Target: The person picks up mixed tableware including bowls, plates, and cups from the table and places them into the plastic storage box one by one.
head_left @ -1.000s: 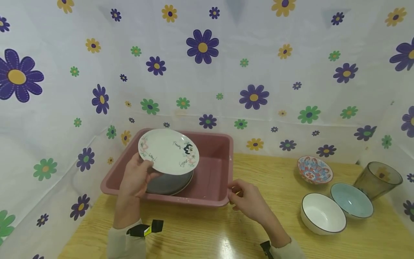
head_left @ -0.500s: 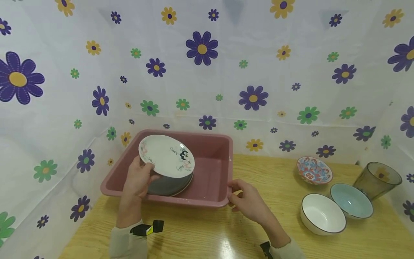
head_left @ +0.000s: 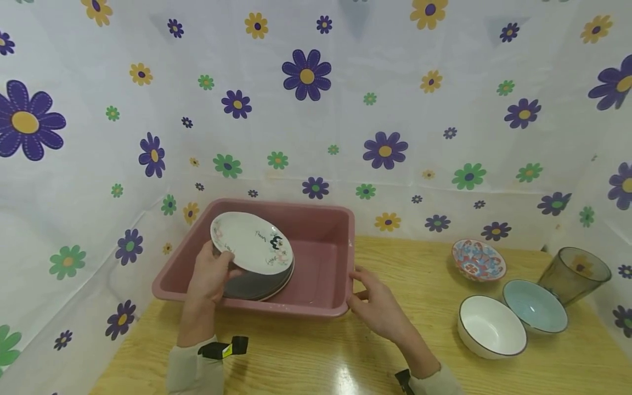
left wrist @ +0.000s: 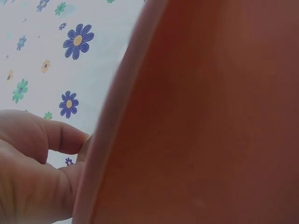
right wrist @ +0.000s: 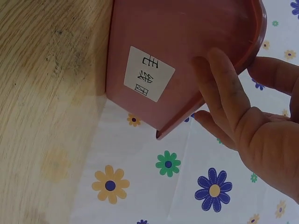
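Note:
My left hand [head_left: 209, 274] pinches the near-left edge of a white oval plate [head_left: 249, 241] with small painted figures and lettering. The plate hangs tilted over the left part of a pink plastic basin [head_left: 322, 269]. Below it lies a dark grey plate [head_left: 254, 284] with a pale-edged plate under it, both partly hidden. In the left wrist view the basin's wall [left wrist: 201, 116] hides the plate. My right hand [head_left: 377, 307] holds the basin's right rim near the front corner; the right wrist view has its fingers along the outer wall, beside a white handwritten label [right wrist: 148, 73].
On the table's right side are a red-and-blue patterned bowl [head_left: 479, 260], a white dark-rimmed bowl [head_left: 491, 326], a pale blue bowl [head_left: 535, 306] and a tinted glass [head_left: 575, 277] tilted to the right. A flower-printed sheet [head_left: 316, 131] stands behind and at both sides.
My left hand has lowered the white plate slightly toward the dark grey plate and a little left. The right hand stays at the basin's rim, and the bowls have not moved.

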`<state>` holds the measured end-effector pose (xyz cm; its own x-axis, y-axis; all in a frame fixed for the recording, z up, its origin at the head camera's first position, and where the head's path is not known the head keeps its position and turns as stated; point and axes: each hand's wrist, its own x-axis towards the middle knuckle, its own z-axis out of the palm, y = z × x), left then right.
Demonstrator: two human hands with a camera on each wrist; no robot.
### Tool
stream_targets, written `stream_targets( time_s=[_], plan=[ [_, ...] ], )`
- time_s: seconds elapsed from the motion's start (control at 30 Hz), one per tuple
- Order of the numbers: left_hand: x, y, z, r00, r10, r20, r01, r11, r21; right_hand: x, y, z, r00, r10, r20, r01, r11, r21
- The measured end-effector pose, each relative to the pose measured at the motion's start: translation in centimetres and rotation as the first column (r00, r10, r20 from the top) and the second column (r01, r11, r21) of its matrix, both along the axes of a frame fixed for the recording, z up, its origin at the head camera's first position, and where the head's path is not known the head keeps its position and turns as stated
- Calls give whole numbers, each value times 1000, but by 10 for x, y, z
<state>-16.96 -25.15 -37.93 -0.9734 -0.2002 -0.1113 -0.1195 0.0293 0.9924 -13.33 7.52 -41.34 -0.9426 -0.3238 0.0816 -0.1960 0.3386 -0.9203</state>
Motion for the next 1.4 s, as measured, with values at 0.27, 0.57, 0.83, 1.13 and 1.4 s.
stream_targets(
  time_s=[0.27,0.57,0.83,1.13,1.4],
  plan=[
    [0,0,-3,1000,-14,3,14,1000,-5,0,0,-1,1000,22,-22,-23,999,-25],
    [-4,0,-9,999,-32,-4,32,999,-3,1,-4,0,1000,-19,4,19,1000,-10],
    [-5,0,-11,1000,-27,0,27,1000,-9,1,-8,-1,996,-51,-67,53,998,30],
    [-6,-1,-13,999,-37,-11,36,998,-54,0,-9,-1,995,-43,-96,52,994,99],
    [-6,-3,-13,998,-59,-18,55,987,-152,1,-9,-1,994,-34,-107,46,993,110]
  ],
)
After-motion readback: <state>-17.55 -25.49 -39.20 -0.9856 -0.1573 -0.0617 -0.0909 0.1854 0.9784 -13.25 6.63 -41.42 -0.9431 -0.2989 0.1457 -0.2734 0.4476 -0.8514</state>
